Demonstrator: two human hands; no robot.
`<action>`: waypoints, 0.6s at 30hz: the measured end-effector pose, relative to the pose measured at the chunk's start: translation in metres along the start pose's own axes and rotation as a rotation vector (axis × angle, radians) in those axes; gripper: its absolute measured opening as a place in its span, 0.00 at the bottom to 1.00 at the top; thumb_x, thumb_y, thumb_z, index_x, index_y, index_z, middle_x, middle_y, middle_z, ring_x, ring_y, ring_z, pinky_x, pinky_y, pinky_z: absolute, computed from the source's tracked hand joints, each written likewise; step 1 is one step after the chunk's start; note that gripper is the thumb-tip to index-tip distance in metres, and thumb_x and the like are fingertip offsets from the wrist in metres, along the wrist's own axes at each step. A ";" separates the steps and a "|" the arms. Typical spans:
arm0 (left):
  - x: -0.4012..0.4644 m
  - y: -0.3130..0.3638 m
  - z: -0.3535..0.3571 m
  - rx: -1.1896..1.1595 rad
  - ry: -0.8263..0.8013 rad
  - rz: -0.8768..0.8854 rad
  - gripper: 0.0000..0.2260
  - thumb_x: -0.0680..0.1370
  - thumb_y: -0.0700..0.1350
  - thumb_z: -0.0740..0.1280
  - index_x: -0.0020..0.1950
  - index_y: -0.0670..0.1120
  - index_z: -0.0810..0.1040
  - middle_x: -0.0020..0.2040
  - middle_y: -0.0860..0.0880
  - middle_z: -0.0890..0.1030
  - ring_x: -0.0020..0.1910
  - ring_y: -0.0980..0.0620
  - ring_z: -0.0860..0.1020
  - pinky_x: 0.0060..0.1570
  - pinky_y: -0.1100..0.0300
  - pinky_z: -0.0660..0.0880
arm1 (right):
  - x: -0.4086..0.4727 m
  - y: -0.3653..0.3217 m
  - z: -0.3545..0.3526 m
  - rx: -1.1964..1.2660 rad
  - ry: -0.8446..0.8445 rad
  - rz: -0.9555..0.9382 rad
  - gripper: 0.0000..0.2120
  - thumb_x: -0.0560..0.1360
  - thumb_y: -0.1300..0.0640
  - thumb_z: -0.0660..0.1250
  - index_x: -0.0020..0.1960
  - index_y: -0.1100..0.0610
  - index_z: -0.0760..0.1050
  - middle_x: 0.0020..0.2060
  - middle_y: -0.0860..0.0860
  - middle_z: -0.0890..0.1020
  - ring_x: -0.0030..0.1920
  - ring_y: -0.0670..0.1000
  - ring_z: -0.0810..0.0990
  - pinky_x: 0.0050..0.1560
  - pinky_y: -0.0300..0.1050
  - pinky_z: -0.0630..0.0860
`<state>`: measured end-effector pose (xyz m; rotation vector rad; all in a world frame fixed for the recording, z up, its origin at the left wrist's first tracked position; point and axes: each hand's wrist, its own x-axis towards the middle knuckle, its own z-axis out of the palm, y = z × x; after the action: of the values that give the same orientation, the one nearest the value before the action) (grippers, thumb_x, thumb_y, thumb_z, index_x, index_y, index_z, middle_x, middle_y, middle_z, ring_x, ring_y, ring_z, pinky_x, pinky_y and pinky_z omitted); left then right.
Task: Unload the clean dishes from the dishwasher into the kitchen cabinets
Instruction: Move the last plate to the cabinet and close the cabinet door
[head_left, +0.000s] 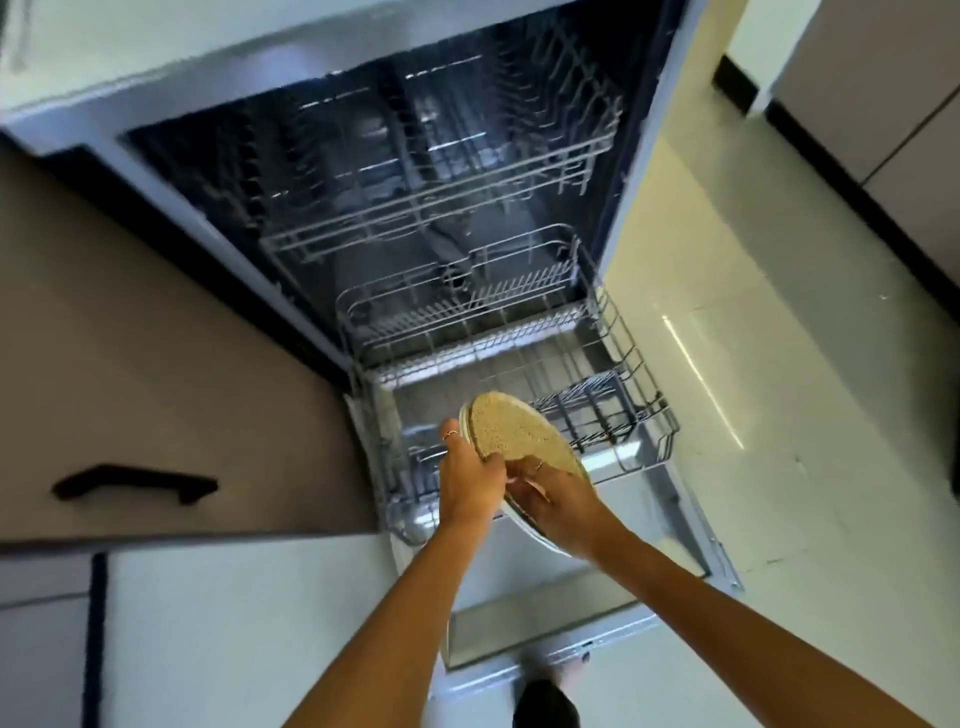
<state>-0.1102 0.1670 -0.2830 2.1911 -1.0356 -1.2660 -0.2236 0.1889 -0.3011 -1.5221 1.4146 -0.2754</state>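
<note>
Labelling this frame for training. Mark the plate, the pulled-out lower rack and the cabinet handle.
plate (511, 431): head view, on its speckled tan face.
lower rack (631, 364): head view, on its right side wall.
cabinet handle (136, 482): head view, mid-bar.

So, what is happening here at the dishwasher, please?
A person stands at the open dishwasher and holds a round plate with a speckled tan face in both hands above the pulled-out lower rack. The left hand grips its left edge, the right hand holds its lower edge. The plate is tilted. Both racks look otherwise empty, as far as the blur allows.
</note>
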 end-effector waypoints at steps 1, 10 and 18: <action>-0.006 -0.014 -0.013 -0.019 -0.008 -0.010 0.25 0.75 0.35 0.64 0.70 0.43 0.62 0.58 0.41 0.77 0.51 0.45 0.76 0.48 0.59 0.71 | -0.003 0.000 0.011 -0.016 0.005 0.028 0.12 0.80 0.58 0.60 0.61 0.57 0.75 0.56 0.51 0.81 0.56 0.52 0.78 0.59 0.42 0.72; -0.100 -0.172 -0.118 -0.360 -0.001 -0.182 0.22 0.80 0.37 0.59 0.70 0.50 0.55 0.61 0.43 0.72 0.58 0.43 0.74 0.60 0.46 0.75 | -0.060 -0.010 0.116 0.053 -0.289 0.622 0.30 0.80 0.48 0.59 0.76 0.58 0.52 0.73 0.58 0.64 0.69 0.59 0.69 0.65 0.51 0.70; -0.169 -0.279 -0.241 -0.835 0.205 -0.289 0.27 0.78 0.32 0.56 0.72 0.52 0.54 0.60 0.46 0.70 0.55 0.47 0.73 0.40 0.57 0.76 | -0.105 -0.095 0.265 0.402 -0.131 0.641 0.12 0.76 0.69 0.58 0.60 0.68 0.68 0.46 0.61 0.75 0.43 0.57 0.77 0.40 0.51 0.81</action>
<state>0.1556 0.4712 -0.2487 1.7647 -0.0516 -1.2438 -0.0022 0.3915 -0.3081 -0.7012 1.5498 -0.0544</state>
